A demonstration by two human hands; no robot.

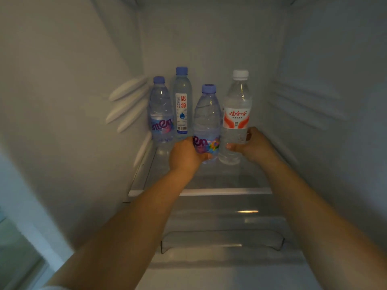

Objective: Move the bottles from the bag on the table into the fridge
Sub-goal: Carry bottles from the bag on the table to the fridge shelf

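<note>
Head view: left hand (186,155) grips the purple-cap bottle (207,122), right hand (251,143) grips the white-cap bottle (236,116); set both down flat on the shelf (226,191), then let go.

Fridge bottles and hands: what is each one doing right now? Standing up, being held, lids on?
Left hand: grips the purple-label bottle.
Right hand: grips the white-cap bottle.
Purple-label bottle: upright, capped, held low.
White-cap bottle: upright, capped, held low.
Back-left bottle: upright on the glass shelf, capped, untouched.
Tall blue-cap bottle: upright, capped, untouched.
</note>
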